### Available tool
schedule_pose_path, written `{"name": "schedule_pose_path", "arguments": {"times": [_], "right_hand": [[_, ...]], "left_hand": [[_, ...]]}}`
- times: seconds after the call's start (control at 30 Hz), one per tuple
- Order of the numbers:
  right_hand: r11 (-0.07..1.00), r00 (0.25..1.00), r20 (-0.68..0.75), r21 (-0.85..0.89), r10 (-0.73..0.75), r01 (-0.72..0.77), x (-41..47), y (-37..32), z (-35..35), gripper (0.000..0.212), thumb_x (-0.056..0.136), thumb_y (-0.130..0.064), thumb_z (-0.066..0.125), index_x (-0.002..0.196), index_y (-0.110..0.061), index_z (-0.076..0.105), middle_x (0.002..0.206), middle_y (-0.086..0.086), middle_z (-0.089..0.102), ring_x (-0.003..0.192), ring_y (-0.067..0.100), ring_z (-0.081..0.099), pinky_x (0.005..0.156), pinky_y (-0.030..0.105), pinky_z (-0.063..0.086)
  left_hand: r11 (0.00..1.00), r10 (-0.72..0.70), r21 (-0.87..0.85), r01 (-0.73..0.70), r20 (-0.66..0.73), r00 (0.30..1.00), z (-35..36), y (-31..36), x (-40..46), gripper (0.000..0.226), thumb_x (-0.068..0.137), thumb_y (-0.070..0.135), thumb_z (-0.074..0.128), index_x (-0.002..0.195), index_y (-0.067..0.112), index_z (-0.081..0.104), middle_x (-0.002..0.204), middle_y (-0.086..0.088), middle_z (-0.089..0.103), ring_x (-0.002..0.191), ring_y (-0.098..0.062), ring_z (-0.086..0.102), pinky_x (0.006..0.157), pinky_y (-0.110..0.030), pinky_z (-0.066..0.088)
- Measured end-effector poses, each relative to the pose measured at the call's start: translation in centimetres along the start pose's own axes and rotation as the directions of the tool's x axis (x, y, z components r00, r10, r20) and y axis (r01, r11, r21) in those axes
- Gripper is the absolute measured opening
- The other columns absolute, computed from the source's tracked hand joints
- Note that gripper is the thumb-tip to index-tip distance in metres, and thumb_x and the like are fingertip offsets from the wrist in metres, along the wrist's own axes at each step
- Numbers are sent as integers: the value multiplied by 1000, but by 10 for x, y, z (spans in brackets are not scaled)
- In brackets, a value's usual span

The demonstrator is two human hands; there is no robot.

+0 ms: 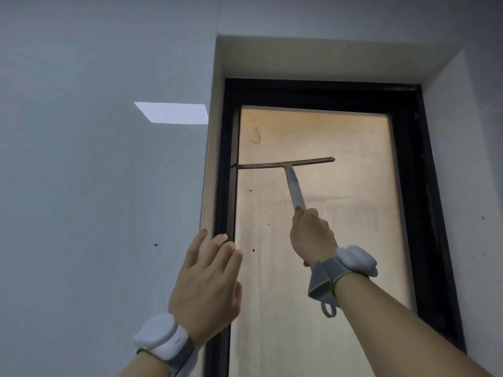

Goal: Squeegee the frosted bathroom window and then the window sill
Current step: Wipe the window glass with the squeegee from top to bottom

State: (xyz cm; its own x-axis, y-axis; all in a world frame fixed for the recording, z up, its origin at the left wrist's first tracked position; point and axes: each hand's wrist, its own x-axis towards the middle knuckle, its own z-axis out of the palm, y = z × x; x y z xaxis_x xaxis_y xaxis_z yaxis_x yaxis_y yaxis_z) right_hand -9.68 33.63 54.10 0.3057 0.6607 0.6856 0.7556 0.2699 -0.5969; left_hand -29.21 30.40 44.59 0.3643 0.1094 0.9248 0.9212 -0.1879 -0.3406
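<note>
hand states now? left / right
Left hand: open, fingers straight, resting against the window frame edge.
Right hand: closed grip on the squeegee handle, blade on the frosted glass.

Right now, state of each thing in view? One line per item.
squeegee: raised, blade roughly level against the upper part of the glass, its left end at the frame.
right hand: grips the squeegee handle.
left hand: fingers straight, tips resting on the frame's left edge.
frosted window: shut, streaked and spotted below the blade.
window frame: black, dusty.
</note>
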Motion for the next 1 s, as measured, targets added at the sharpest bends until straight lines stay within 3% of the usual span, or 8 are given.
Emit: {"name": "schedule_pose_path", "arguments": {"times": [0.13, 0.23, 0.37, 0.63, 0.77, 0.9, 1.0], "right_hand": [[996, 999, -31, -90, -14, 11, -16, 24, 8, 39, 105, -45, 26, 94, -10, 42, 69, -1, 47, 55, 17, 48, 60, 41, 56], [989, 998, -52, -146, -43, 35, -29, 37, 12, 39, 104, -45, 27, 92, -11, 42, 71, 0, 52, 52, 15, 46, 50, 33, 44], [976, 998, -57, -219, -22, 9, -44, 48, 11, 40, 104, -46, 27, 93, -11, 43, 75, 2, 56, 61, 21, 54, 54, 33, 46], [964, 997, 76, -264, -6, 26, -76, 67, -3, 41, 104, -47, 24, 96, -12, 43, 71, -1, 52, 56, 15, 51, 52, 32, 45], [982, 991, 134, -190, 6, 20, -75, 60, -19, 44, 104, -49, 22, 95, -12, 45, 79, 4, 58, 64, 21, 57, 54, 33, 48], [990, 997, 74, -136, -36, 46, -56, 42, -32, 45, 104, -50, 22, 95, -12, 46, 73, 2, 53, 59, 21, 54, 46, 30, 42], [993, 997, 62, -107, -53, 60, -35, 21, -39, 47, 104, -49, 22, 98, -9, 46, 76, 5, 53, 63, 28, 58, 53, 34, 49]], "left_hand": [[1000, 11, -15, -11, 2, 1000, -3, 1, 1, 44, 86, 17, 23, 100, 13, 64, 105, 0, 61, 120, -26, 56, 119, -51, 26], [999, 11, -33, -12, -6, 1000, -6, 1, 2, 34, 81, 14, 36, 101, 13, 64, 105, 0, 62, 117, -25, 57, 119, -50, 27], [999, 2, -55, -1, 4, 1000, -9, 2, 2, 33, 78, 14, 41, 102, 13, 64, 105, -1, 61, 112, -26, 58, 119, -46, 27], [996, 83, 17, -86, 106, 991, -9, -2, -20, 28, 78, 12, 47, 100, 11, 65, 98, -2, 59, 106, -28, 58, 123, -48, 21], [996, 81, 37, -86, 131, 988, -12, 0, -22, 27, 79, 11, 43, 97, 10, 64, 95, -3, 59, 107, -30, 58, 122, -49, 22], [995, 81, 49, -87, 120, 989, -8, -1, -22, 26, 81, 12, 41, 95, 11, 64, 93, -3, 59, 104, -29, 58, 123, -49, 20], [996, 70, 45, -75, 102, 992, -7, -1, -24, 26, 80, 11, 41, 93, 11, 64, 91, -3, 59, 102, -29, 59, 123, -49, 22]]}}
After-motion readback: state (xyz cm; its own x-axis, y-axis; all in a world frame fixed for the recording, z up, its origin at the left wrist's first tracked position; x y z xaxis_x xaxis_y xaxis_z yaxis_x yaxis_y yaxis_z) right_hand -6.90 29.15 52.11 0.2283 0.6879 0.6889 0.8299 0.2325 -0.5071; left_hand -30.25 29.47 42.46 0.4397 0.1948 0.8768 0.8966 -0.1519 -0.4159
